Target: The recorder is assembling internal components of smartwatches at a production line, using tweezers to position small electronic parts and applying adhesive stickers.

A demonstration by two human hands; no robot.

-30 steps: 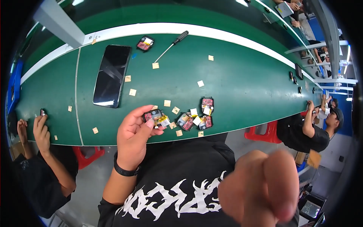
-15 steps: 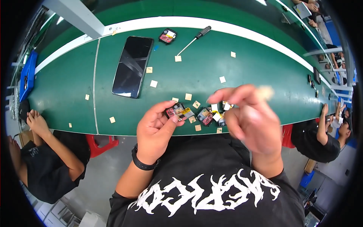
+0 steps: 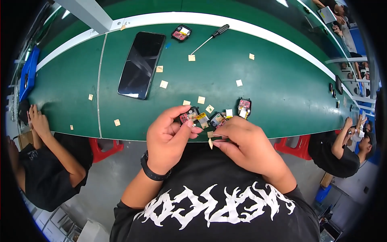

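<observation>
Clearly, the held black case (image 3: 191,114) is open — reddish board (image 3: 185,117), yellow strip (image 3: 201,116).

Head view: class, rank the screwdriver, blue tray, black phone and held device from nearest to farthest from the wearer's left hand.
1. Held device: in the left hand.
2. Black phone: ahead, slightly left.
3. Screwdriver: farther ahead, to the right.
4. Blue tray: far left.

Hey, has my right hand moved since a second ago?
Yes, your right hand has moved left and forward, judged against the smartphone on the green tabletop.
</observation>
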